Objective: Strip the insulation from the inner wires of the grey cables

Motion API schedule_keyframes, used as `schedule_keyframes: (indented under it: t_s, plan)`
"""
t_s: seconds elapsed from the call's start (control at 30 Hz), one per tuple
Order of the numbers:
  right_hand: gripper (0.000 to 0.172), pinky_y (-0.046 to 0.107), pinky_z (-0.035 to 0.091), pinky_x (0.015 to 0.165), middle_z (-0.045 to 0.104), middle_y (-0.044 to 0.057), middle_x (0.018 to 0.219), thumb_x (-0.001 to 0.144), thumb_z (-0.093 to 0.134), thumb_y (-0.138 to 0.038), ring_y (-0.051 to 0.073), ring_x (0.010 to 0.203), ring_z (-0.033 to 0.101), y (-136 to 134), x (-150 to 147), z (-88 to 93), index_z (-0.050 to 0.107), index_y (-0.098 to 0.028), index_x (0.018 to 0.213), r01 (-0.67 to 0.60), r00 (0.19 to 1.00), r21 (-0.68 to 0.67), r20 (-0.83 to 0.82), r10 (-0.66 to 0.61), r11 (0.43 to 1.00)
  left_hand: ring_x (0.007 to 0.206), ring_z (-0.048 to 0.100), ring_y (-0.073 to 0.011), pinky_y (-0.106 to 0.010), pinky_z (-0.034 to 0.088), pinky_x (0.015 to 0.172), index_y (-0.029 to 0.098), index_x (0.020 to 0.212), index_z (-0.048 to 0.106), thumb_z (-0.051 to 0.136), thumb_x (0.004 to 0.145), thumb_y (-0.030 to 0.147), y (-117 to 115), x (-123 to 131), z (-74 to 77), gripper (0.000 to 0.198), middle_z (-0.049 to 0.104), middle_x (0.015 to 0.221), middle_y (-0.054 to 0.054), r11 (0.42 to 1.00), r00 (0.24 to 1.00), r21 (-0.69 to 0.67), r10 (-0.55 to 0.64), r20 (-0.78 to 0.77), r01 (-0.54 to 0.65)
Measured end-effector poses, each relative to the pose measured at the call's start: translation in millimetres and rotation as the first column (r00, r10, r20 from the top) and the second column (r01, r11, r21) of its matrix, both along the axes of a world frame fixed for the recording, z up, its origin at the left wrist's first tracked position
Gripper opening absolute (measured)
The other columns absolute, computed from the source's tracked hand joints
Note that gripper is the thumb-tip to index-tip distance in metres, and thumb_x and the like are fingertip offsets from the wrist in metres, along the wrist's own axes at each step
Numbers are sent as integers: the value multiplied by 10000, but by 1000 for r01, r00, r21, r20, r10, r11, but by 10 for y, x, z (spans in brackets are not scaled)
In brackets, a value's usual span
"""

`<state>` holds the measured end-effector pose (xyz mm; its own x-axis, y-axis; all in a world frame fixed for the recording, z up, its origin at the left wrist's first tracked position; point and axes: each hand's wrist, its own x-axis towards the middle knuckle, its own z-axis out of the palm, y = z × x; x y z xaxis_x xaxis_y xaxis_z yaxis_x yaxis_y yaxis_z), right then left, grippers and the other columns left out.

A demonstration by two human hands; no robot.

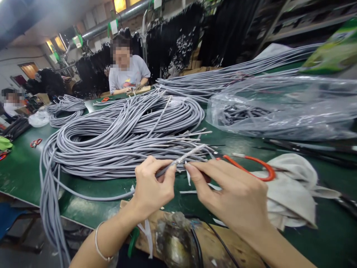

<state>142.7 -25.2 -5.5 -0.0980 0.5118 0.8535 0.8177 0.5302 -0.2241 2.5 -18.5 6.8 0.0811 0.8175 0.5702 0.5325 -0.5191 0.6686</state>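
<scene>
My left hand (152,188) pinches a grey cable (167,169) near its end, where the jacket is stripped and a pale braided core (189,154) sticks out up and to the right. My right hand (234,195) meets it from the right, fingertips at the stripped section. An orange-handled cutter (251,165) lies just behind my right hand; whether the hand holds it is unclear. The cable runs back into a big coil of grey cables (122,137) on the green table (25,167).
A clear plastic bag (279,108) of cable pieces lies at the right, a white cloth (292,190) beside my right hand. More grey cable bundles (223,76) stretch behind. A wooden board (209,242) sits at the near edge. A seated person (126,72) works across the table.
</scene>
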Motion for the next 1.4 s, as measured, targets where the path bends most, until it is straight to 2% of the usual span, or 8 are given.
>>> schedule_keyframes:
  t_s: [0.27, 0.43, 0.57, 0.7, 0.8, 0.97, 1.23, 1.4]
  plan:
    - [270, 207, 392, 394, 614, -15, 531, 888, 476, -256, 97, 406, 519, 29, -35, -8, 607, -191, 661, -216, 947, -230, -284, 147, 949, 471, 430, -80, -206, 381, 454, 137, 881, 732, 544, 814, 172, -28, 13, -56, 203, 570, 610, -16, 997, 999, 78, -17, -50, 20]
    - [189, 233, 404, 490, 608, 6, 544, 860, 517, -159, 113, 473, 540, -90, -159, -2, 592, -183, 689, -69, 991, 20, -116, 71, 997, 478, 463, -85, -207, 401, 473, 160, 842, 750, 573, 782, 157, 10, -5, -25, 187, 611, 609, -18, 1000, 999, -23, -8, -35, 7]
    - [223, 236, 316, 418, 492, -43, 433, 826, 519, -119, 93, 388, 427, -272, -325, -36, 565, -212, 628, -377, 923, 191, -8, 385, 906, 546, 546, -117, -236, 436, 562, 136, 720, 750, 617, 728, 131, 184, -73, 13, 134, 659, 604, -34, 964, 991, -235, 133, 30, -122]
    - [222, 235, 401, 481, 618, 20, 600, 870, 472, -231, 119, 511, 532, -164, -262, -41, 642, -203, 729, -350, 899, -190, -342, 273, 917, 570, 579, -129, -223, 434, 540, 105, 740, 734, 600, 740, 203, 260, -127, 52, 166, 684, 641, -44, 925, 957, -380, 127, 263, -18]
    - [412, 244, 352, 412, 545, 19, 565, 817, 465, -526, 120, 467, 461, 33, -126, -4, 676, -173, 788, -494, 757, -468, -647, 97, 733, 531, 548, -114, -199, 387, 471, 89, 739, 722, 598, 724, 260, 224, -127, 78, 211, 652, 593, -34, 922, 923, -377, 70, 379, 84]
    - [509, 214, 226, 356, 463, -5, 541, 723, 507, -613, 75, 421, 322, 121, -86, 10, 676, -133, 758, -739, 519, -451, -855, -4, 501, 532, 550, -109, -187, 370, 445, 97, 732, 714, 608, 699, 287, 197, -127, 70, 220, 635, 582, -25, 917, 897, -371, 37, 440, 144]
    - [224, 247, 429, 477, 665, 33, 618, 803, 532, -321, 136, 503, 568, 66, -82, -25, 655, -195, 665, -306, 871, -300, -471, 139, 904, 625, 612, -130, -213, 468, 571, 114, 777, 735, 619, 737, 251, 136, -123, 38, 184, 702, 730, -70, 960, 960, -274, 13, 281, 67]
    - [204, 234, 450, 489, 687, 10, 632, 867, 502, -241, 126, 489, 592, 41, -82, -11, 624, -206, 706, -154, 965, -88, -229, 131, 984, 562, 558, -108, -202, 441, 524, 128, 765, 741, 628, 746, 185, 85, -106, 51, 128, 669, 649, -47, 994, 989, -107, -22, 143, 38]
